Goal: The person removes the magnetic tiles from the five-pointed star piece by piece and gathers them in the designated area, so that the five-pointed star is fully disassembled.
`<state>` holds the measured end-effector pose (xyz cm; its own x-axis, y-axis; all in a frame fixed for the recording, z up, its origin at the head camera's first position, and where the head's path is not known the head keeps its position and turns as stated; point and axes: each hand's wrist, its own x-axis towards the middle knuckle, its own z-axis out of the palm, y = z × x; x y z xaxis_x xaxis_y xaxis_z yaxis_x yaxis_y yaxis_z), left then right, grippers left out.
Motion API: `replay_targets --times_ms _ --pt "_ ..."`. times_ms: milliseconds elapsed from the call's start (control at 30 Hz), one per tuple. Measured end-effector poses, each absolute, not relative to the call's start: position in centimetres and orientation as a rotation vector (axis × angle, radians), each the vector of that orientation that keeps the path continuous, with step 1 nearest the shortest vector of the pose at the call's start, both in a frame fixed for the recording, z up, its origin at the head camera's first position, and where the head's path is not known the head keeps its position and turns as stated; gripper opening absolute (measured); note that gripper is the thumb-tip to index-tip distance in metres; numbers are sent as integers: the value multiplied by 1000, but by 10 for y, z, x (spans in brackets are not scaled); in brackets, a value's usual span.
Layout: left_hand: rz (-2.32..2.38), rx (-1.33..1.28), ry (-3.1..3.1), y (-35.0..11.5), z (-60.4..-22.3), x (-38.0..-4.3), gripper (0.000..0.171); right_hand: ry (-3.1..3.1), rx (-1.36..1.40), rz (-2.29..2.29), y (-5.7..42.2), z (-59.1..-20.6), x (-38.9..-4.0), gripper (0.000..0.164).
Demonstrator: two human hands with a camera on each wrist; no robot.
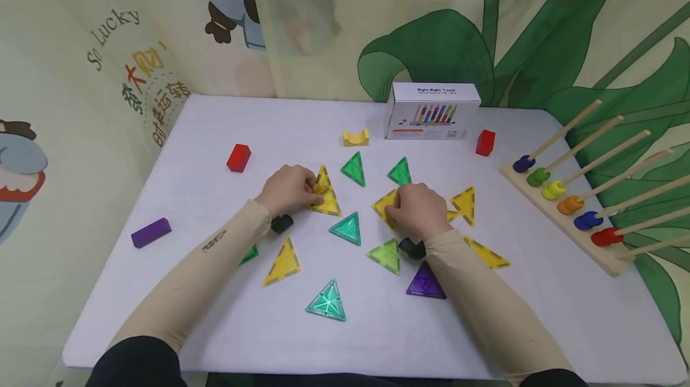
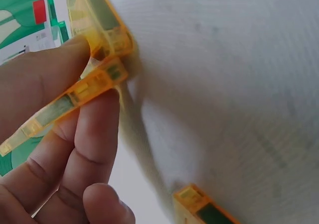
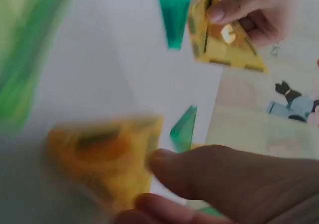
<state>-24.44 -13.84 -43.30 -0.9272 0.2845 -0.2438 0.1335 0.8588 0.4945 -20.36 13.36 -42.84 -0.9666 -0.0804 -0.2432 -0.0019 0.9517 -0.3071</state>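
Note:
My left hand [image 1: 291, 188] pinches a yellow triangular magnetic tile [image 2: 65, 102] between thumb and fingers. Right at that tile's corner is a second yellow tile [image 2: 102, 15], and in the head view the two form one tall yellow shape [image 1: 326, 202]. My right hand [image 1: 420, 210], to the right, grips another yellow triangular tile [image 1: 383, 207], blurred in the right wrist view with the thumb [image 3: 184, 171] at its edge. Green triangles lie between and around the hands, such as a teal one [image 1: 347, 229] and a lime one [image 1: 385, 255].
More yellow triangles [image 1: 283, 262] and a purple triangle [image 1: 426, 282] lie near the forearms. Red blocks [image 1: 239, 158], a purple block [image 1: 151, 233] and a yellow arch block [image 1: 356, 138] sit farther out. A white box [image 1: 431, 112] stands at the back, a peg rack [image 1: 566, 213] at the right.

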Motion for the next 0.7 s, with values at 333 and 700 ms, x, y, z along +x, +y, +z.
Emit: replay_targets --times_ms 333,700 --pt "724 371 2662 -129 -437 -248 32 2914 -453 -443 66 -445 -214 48" --pt "630 291 2713 -149 -430 -269 28 2956 -454 -370 50 -449 -208 48"
